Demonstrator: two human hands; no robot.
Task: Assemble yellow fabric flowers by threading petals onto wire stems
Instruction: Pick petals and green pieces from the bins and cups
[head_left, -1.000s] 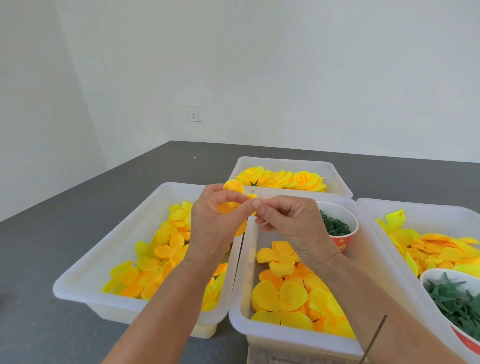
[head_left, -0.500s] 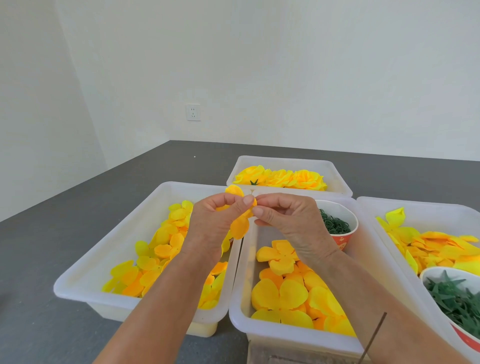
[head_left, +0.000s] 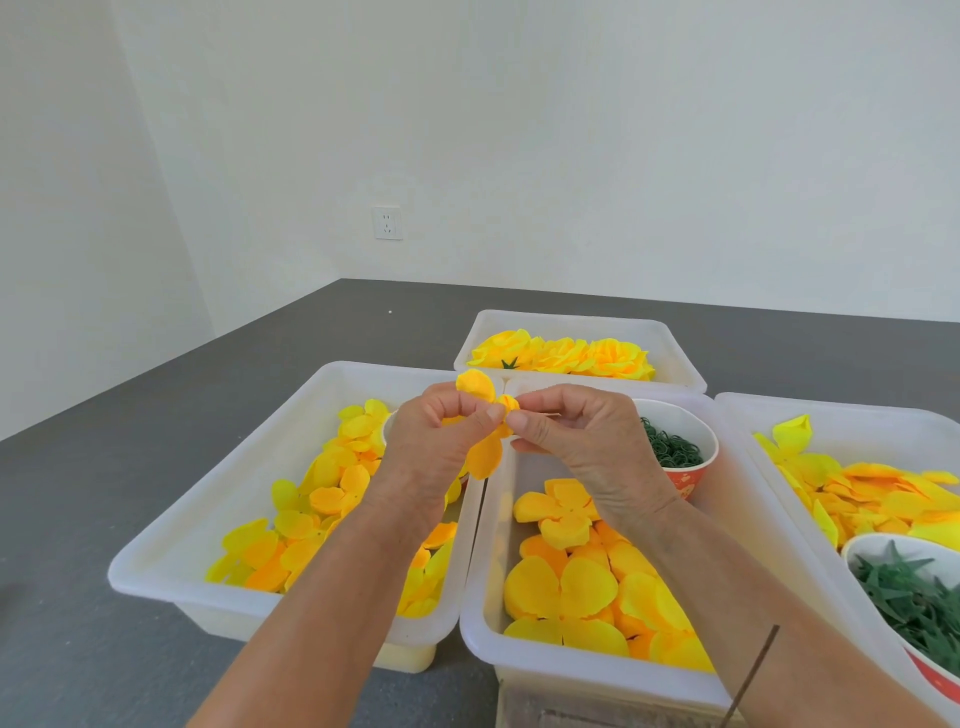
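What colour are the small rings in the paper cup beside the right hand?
Dark green rings, clearest in the head view.

A flat dark grey table surface (head_left: 130, 467) is seen running back to the white walls. Four translucent white plastic bins are set directly on it. The middle bin (head_left: 480, 613) is taken as landmark. A second bin (head_left: 171, 545) is placed just to its left, their long walls nearly touching. A third bin (head_left: 670, 338) is set just behind it. A fourth bin (head_left: 748, 410) is set close against its right side.
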